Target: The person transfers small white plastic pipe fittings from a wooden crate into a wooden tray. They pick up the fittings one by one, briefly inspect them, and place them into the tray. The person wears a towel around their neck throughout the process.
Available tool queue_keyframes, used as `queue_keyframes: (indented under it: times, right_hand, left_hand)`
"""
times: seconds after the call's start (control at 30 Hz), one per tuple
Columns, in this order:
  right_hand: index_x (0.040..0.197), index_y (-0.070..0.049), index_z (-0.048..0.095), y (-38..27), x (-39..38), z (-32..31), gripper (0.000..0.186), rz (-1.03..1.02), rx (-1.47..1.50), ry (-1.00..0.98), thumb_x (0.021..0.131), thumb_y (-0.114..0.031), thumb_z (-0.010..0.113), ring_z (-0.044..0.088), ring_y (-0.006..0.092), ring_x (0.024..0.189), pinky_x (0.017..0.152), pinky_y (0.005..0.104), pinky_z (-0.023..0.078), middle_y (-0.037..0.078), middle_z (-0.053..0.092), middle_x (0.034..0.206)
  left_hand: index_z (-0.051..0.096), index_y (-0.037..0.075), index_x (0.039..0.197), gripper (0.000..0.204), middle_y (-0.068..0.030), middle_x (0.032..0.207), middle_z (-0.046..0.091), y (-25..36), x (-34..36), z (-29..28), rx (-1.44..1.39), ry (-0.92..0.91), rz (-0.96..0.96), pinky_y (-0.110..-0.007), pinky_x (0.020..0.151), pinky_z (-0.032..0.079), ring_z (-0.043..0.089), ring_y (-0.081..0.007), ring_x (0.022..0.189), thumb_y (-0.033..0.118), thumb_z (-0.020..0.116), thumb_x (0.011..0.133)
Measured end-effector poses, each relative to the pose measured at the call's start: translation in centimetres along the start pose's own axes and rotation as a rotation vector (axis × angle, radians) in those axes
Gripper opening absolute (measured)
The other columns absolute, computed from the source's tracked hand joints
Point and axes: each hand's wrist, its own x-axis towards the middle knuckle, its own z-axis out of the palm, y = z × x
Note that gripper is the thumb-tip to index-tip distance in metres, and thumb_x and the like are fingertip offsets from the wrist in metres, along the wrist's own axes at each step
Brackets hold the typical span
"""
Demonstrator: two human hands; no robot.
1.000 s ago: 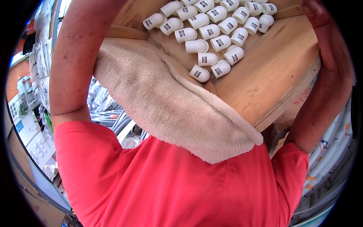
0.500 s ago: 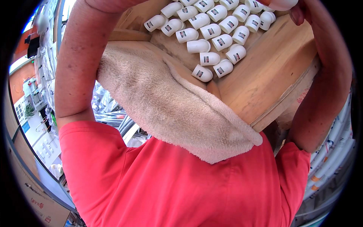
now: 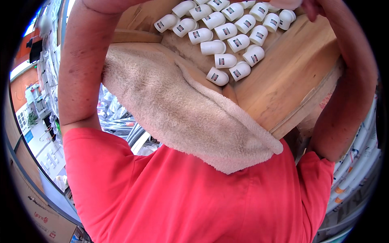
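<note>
My right hand (image 3: pixel 311 9) shows only in part at the top right edge, smeared by motion, with most of its fingers cut off. Beside it is a blurred whitish rounded piece (image 3: pixel 287 3), also cropped; which hand holds it I cannot tell. My left forearm (image 3: pixel 83 60) rises past the upper left edge, so that hand is out of sight. Between my arms, several white pipe elbows (image 3: pixel 225 31) with small dark labels lie in rows in a wooden tray (image 3: pixel 287 77). A beige towel (image 3: pixel 178 117) drapes over the tray's near side, against my red shirt.
Bagged goods (image 3: pixel 50 73) and grey rods (image 3: pixel 125 127) are at the left. Long white pipes (image 3: pixel 356 170) stand at the right behind my arm. A cardboard box (image 3: pixel 40 214) sits at the lower left.
My right hand and the whitish piece beside it have shifted left along the top edge. The elbows in the tray and the towel look nearly the same.
</note>
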Motion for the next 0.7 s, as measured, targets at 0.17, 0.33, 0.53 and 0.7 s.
queue_keyframes:
  times: [0.17,0.33,0.53,0.7]
  right_hand:
    - [0.125,0.008,0.065,0.1,-0.4,-0.3,0.032,0.009,0.005,0.008,0.103,-0.015,0.060,0.061,0.0177,0.088,0.085,0.0293,0.050,0.012,0.069,0.108]
    - [0.124,0.008,0.065,0.0,-0.5,-0.6,0.032,0.018,0.012,0.006,0.103,-0.015,0.059,0.060,0.0179,0.088,0.084,0.0295,0.050,0.012,0.069,0.108]
    - [0.124,0.008,0.065,-0.1,-1.0,-0.4,0.032,0.024,0.023,-0.017,0.103,-0.016,0.058,0.060,0.0181,0.088,0.084,0.0297,0.050,0.013,0.069,0.107]
    - [0.124,0.008,0.065,0.3,-1.2,-1.0,0.032,0.039,0.020,-0.009,0.104,-0.016,0.057,0.060,0.0183,0.088,0.083,0.0298,0.050,0.013,0.068,0.106]
  left_hand:
    - [0.072,0.004,0.091,0.029,-0.0072,0.078,0.066,1.3,0.2,-1.1,-0.324,-0.401,-0.322,-0.033,0.064,0.052,0.064,-0.0219,0.070,0.022,0.086,0.074]
    - [0.072,0.002,0.090,0.030,-0.0157,0.082,0.070,2.3,-0.4,0.0,-0.433,-0.913,-0.554,-0.040,0.069,0.053,0.068,-0.0326,0.076,0.028,0.082,0.078]
    - [0.073,0.002,0.102,0.034,-0.0156,0.090,0.073,1.8,-2.8,3.5,-0.416,-1.229,-0.456,-0.040,0.077,0.055,0.070,-0.0316,0.084,0.032,0.077,0.086]
    - [0.072,0.003,0.097,0.035,-0.0145,0.090,0.071,2.1,-5.2,5.6,-0.490,-1.208,-0.555,-0.040,0.077,0.054,0.068,-0.0321,0.085,0.028,0.084,0.076]
